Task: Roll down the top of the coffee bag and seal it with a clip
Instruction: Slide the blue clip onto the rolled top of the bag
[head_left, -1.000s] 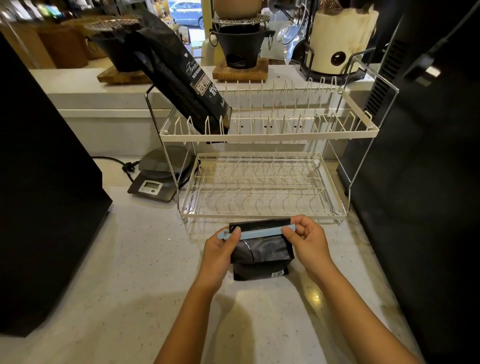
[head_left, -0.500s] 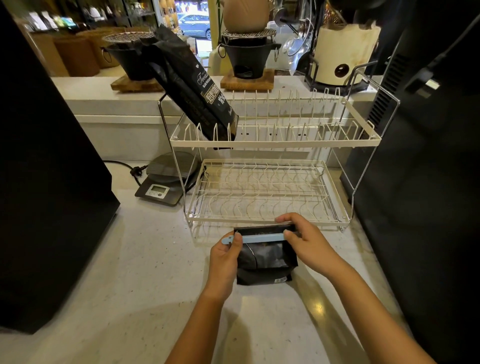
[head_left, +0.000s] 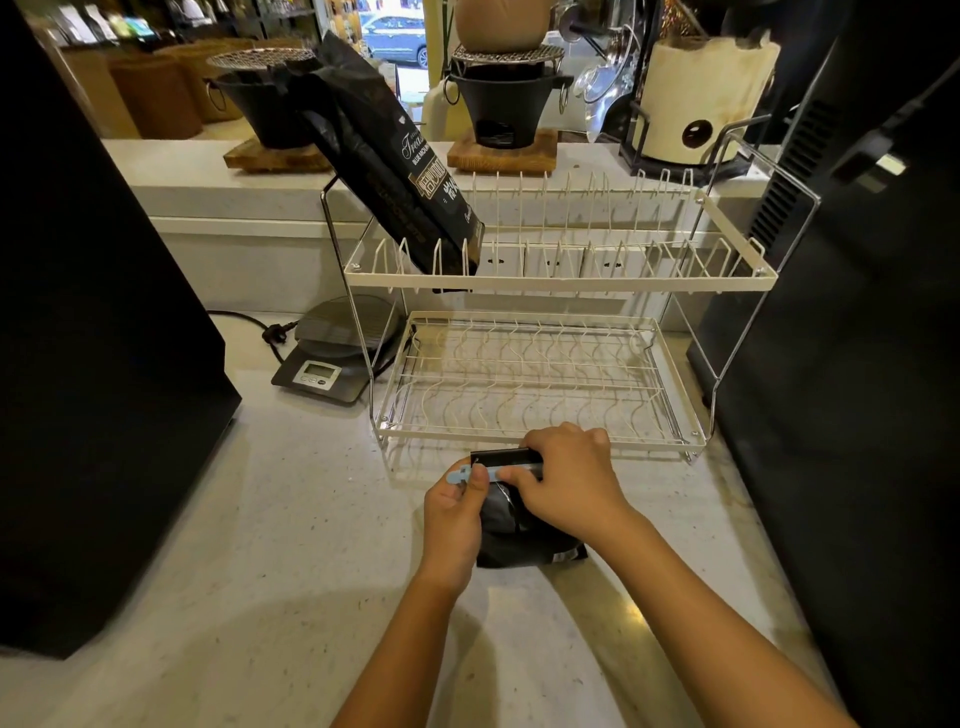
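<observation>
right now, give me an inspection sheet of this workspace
surface: pale speckled counter, bare near the front edge
job's things: small black coffee bag lying flat in front of the rack; blue clip across its rolled top
clutter: two-tier dish rack with a big black bag leaning in the upper tier; scale to its left
hands: left hand pinches the clip's left end; right hand presses over the clip and bag top
cables: black cord and plug beside the scale
surroundings: dark appliances on both sides; stoves on wooden boards on the back ledge
</observation>
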